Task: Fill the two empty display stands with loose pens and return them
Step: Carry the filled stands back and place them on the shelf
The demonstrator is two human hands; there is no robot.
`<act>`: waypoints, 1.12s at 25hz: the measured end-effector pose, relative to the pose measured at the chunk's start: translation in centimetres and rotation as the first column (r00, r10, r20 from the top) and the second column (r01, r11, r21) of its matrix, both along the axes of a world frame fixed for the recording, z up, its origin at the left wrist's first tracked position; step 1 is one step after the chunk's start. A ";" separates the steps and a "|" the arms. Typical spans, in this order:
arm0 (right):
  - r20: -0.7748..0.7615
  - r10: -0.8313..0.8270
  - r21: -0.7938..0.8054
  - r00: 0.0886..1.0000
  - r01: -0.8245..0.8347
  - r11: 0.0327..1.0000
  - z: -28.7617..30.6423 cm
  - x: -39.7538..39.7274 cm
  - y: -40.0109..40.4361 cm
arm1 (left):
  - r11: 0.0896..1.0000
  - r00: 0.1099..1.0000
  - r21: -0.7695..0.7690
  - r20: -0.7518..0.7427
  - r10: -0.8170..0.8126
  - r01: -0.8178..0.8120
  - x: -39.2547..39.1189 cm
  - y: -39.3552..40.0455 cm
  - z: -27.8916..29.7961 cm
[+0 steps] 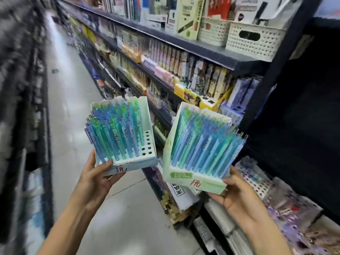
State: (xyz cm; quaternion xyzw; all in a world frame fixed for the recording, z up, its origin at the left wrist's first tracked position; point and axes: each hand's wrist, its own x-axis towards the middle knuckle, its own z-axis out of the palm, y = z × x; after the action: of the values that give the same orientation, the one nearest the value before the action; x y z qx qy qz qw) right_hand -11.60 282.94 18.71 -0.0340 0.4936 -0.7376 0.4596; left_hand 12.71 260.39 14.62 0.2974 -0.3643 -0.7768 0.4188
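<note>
I hold two pale green-and-white cardboard display stands in the air over a shop aisle. My left hand (96,178) grips the front base of the left stand (135,165), thumb on top. Blue and green pens (117,129) fill most of it, and several holes at its right side are bare. My right hand (239,197) grips the lower right corner of the right stand (193,178), which tilts right and is packed with blue and green pens (204,142). Both stands carry a red handwritten price mark.
Dark shelving (211,52) packed with stationery runs along the right, with white perforated baskets (253,38) on the top shelf. Low shelves by my right hand hold notebooks and purple packets (287,207). A grey tiled aisle floor (70,107) stretches ahead; more shelves line the left.
</note>
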 end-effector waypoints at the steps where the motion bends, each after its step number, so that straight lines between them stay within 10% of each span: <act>1: -0.017 0.004 0.017 1.000 -0.004 1.000 0.0 1.1 -2.9 | 1.000 1.000 0.005 -0.007 0.016 -0.016 1.5 -2.2 0.0; 28: -0.124 0.464 0.063 0.877 -0.460 0.886 -2.5 1.5 -78.5 | 0.919 0.919 -0.055 0.048 0.392 -0.390 9.8 -60.6 -1.3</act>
State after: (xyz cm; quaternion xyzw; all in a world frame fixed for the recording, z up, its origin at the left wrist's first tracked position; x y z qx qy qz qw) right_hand -10.15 204.44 16.19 -0.1935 0.5129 -0.5946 0.5882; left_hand 22.55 199.83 13.32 0.3772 -0.3267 -0.6603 0.5613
